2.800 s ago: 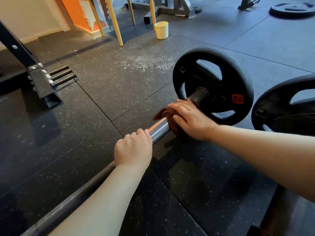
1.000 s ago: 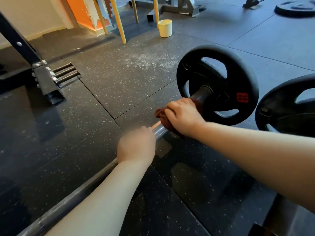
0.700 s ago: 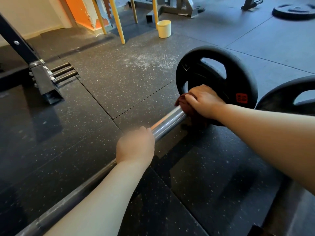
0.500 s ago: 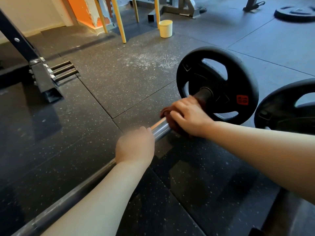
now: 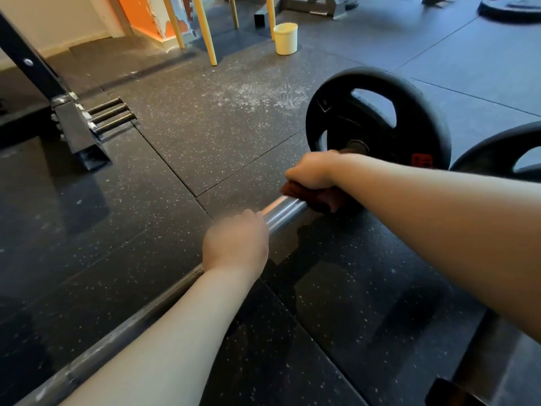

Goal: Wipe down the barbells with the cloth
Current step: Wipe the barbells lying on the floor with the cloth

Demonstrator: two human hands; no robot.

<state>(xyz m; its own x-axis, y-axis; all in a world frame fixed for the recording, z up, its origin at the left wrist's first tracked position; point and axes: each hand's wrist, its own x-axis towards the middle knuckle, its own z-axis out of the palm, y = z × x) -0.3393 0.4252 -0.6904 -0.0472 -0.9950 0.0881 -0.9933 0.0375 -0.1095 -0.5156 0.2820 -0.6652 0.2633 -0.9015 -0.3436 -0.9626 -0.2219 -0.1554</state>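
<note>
You wipe the long steel barbell bar (image 5: 285, 210) beside its black rubber weight plate (image 5: 409, 127).
The bar runs from lower left to right of centre. Your right hand (image 5: 311, 169) curls its fingers round the dark-red cloth (image 5: 319, 197) on the shaft, and your left hand (image 5: 235, 240) wraps the bare steel at centre. The bar looks heavy, stiff and slick, so squeeze the soft cloth right round it.

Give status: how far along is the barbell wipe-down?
Done, apparently: the shiny steel barbell shaft between the hands. In hand: the right hand grips the dark red cloth around the shaft beside the black weight plate; the left hand grips the shaft. Left: the dull near shaft and the second barbell.
</note>
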